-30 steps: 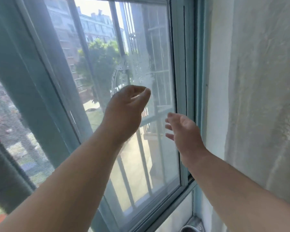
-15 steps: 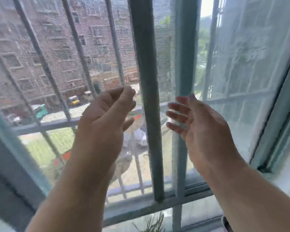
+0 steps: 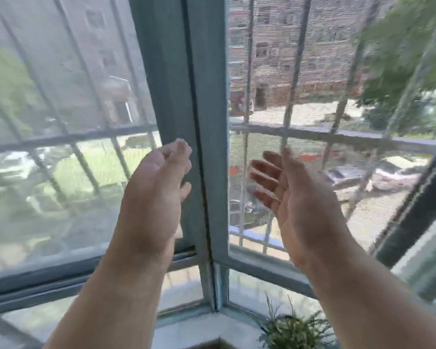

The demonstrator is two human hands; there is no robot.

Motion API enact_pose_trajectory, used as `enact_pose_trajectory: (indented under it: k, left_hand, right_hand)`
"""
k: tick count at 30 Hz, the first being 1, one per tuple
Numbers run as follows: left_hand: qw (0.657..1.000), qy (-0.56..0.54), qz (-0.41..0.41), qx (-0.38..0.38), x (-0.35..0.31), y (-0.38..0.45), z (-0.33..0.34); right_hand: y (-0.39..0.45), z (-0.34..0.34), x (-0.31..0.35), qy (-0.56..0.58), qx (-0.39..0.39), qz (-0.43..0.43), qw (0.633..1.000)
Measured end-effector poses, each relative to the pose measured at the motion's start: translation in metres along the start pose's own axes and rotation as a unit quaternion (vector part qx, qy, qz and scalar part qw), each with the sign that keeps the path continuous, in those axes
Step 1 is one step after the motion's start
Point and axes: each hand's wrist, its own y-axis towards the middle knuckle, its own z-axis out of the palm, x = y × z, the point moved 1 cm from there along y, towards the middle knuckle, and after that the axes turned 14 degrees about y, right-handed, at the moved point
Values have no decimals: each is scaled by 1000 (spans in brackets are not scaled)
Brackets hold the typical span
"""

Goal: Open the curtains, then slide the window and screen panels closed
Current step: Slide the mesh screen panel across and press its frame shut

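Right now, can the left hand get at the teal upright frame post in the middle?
Probably yes: the left hand is raised just beside the frame post, its fingers empty, and nothing stands between them.

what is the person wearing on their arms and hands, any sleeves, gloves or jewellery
Nothing shows: the left hand and right hand are bare, without gloves, rings or a watch at the wrists. Both forearms are uncovered down to the picture's lower edge, with no sleeve in view.

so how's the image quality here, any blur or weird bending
Head view: motion blur smears the left window pane and the tree; the frame post and both hands, left hand and right hand, stay fairly sharp; wide-angle bending tilts the frames; soft daylight.
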Motion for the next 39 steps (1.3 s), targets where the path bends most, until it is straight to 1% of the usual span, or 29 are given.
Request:
enact_pose_trajectory:
  k: [4,8,11,12,14,15,19,23,26,29,33,39]
  left_hand:
    - [994,-6,-22,-104,19,-3,-59]
    - [982,-9,-51,-184,37,-11,-100]
    - [967,15,-74,-244,49,-19,-123]
    - [960,22,-75,-269,49,-23,-133]
    - [952,39,-82,-292,51,-30,-142]
    - [943,48,-80,-320,50,-38,-150]
    - [916,73,-75,-388,55,-66,-171]
    - [903,92,-98,-407,57,-93,-193]
    - [897,112,-103,-415,57,-109,-218]
    - [893,118,-106,-421,58,-121,-250]
    - [879,88,-113,-455,62,-127,-301]
    - [877,65,-97,-467,65,-100,-402]
  right_hand:
    - [16,47,-50,-14,55,68,996]
    - [28,83,-92,-25,130,134,982]
    - [38,109,-117,-22,160,187,969]
    - [41,122,-126,-18,176,208,962]
    - [44,134,-139,-6,190,236,953]
    - [41,144,-146,-1,212,249,945]
    - [30,162,-165,13,259,281,924]
    - [9,190,-189,-2,291,335,896]
    - [-11,212,-203,-25,332,347,877]
    - [-19,234,-216,-16,357,329,874]
    - [-19,277,-242,-15,353,330,876]
    - [-38,366,-290,-20,363,327,872]
